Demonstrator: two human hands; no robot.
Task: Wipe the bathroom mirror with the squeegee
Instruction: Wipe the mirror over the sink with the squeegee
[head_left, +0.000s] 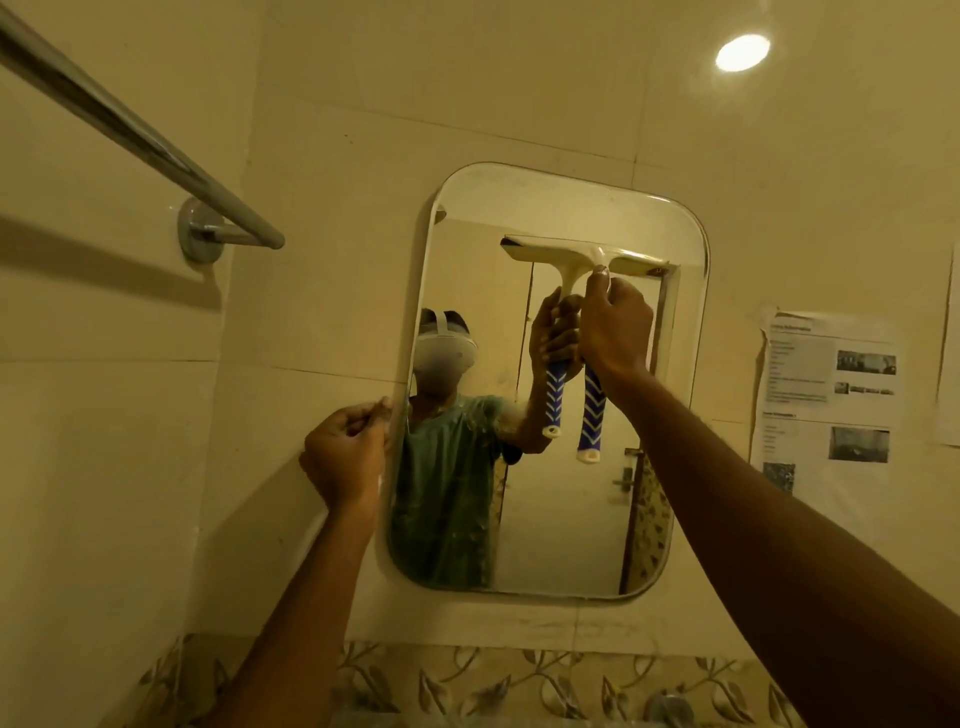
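Right forearm enters from the lower right and rises to the right hand (615, 327), which is wrapped around the upper part of the squeegee (582, 257) handle, thumb extended up the neck toward the cross-head. Blade position: horizontal, in the upper right area of the mirror (566, 530), apparently in contact with the glass, with its reflection directly beside it. The blue-patterned grip (592, 415) hangs below the hand, free end downward. The left hand (345, 452) has its fingers curled at the left edge of the mirror and appears to pinch that edge to steady the panel. Handling assessment: the squeegee is probably light, with a rigid plastic frame and a flexible blade strip; the patterned grip section is the intended holding zone, while the present high grasp near the neck should give firmer control of blade pressure. Keep the blade flat across its full width, since a tilted edge is likely to leave streaks. The mirror is fragile and appears mounted on the tiled wall; apply moderate, even pressure only. The lower glass looks spotted and is judged not yet wiped. Adjacent fixtures: a metal towel rail (130, 130) at upper left, printed sheets (826, 389) fixed to the wall at right.
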